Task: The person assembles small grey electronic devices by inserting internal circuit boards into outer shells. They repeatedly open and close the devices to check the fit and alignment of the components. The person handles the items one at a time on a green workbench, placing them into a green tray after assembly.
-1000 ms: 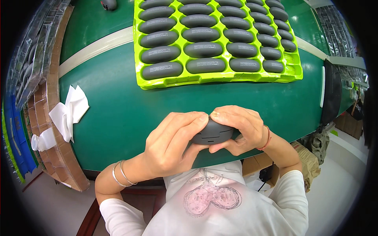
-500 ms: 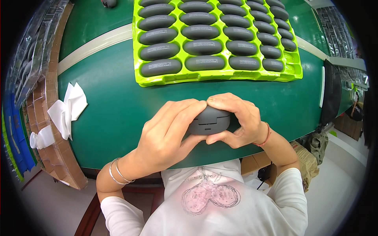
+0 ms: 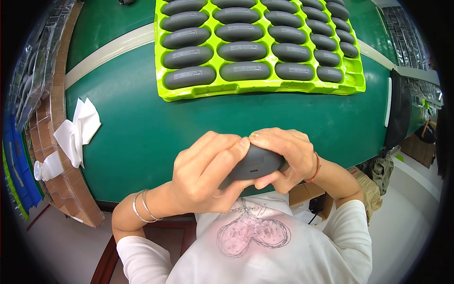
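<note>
A dark grey oval earbud charging case (image 3: 257, 163) is held between my two hands over the near edge of the green table (image 3: 142, 128). My left hand (image 3: 203, 170) grips its left end, fingers bent over the top and thumb underneath. At the right end my right hand (image 3: 291, 156) is closed around it in the same way. A small port slot shows on the side toward me. The lid appears closed, though fingers cover part of it. Beyond the hands, a lime-green tray (image 3: 353, 81) holds rows of similar dark grey cases (image 3: 244, 71).
On the left lie a folded white cloth (image 3: 87, 120) and a small white container (image 3: 49, 166), by a divided cardboard box (image 3: 59, 137). A black item (image 3: 399, 111) hangs at the table's right edge. A brown paper bag (image 3: 366, 189) stands below right.
Both hands and the case have come down toward me. The case is tilted, its port side turned further upward, and the lid seam shows less. The view has shifted slightly.
</note>
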Available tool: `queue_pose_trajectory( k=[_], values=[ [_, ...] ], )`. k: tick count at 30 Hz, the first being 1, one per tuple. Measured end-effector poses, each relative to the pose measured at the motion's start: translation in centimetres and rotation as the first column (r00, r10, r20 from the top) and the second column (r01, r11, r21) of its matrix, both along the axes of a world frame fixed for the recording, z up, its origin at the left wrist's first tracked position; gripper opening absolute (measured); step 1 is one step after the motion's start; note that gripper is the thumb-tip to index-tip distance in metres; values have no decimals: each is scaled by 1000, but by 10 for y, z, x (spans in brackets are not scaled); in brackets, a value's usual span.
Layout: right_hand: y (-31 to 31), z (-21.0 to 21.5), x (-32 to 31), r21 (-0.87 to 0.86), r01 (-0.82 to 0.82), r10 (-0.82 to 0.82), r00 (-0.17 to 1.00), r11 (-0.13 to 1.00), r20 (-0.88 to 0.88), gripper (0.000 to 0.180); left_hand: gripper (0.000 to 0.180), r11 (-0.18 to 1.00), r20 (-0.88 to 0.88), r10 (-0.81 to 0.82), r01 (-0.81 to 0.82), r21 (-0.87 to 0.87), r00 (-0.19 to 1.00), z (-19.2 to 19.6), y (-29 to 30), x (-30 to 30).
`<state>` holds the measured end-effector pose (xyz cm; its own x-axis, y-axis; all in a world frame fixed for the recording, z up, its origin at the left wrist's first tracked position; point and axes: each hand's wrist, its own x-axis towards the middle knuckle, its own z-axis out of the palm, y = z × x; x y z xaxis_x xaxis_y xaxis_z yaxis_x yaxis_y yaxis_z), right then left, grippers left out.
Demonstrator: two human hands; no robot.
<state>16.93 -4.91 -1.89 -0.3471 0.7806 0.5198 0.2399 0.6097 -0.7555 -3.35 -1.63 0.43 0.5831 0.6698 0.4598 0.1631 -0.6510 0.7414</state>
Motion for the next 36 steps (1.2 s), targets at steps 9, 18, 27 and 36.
queue_pose_trajectory(
  k=[9, 18, 27, 36],
  values=[
    [11, 0, 1, -100, -75, 62, 990, 992, -128, 63, 53, 996, 143, 91, -88, -27, 986, 3, 8, 0],
    [4, 2, -2, -352, -194, 76, 944, 915, -322, 69, 64, 992, 53, 124, -126, 25, 991, -2, 8, -2],
    [3, 5, 0, -396, -175, 55, 954, 902, -295, 61, 64, 992, 53, 108, -111, 63, 993, -2, 10, -2],
    [2, 8, -1, -430, -173, 16, 938, 886, -346, 58, 45, 953, 222, 100, -29, -302, 970, 4, 6, 2]
  ],
)
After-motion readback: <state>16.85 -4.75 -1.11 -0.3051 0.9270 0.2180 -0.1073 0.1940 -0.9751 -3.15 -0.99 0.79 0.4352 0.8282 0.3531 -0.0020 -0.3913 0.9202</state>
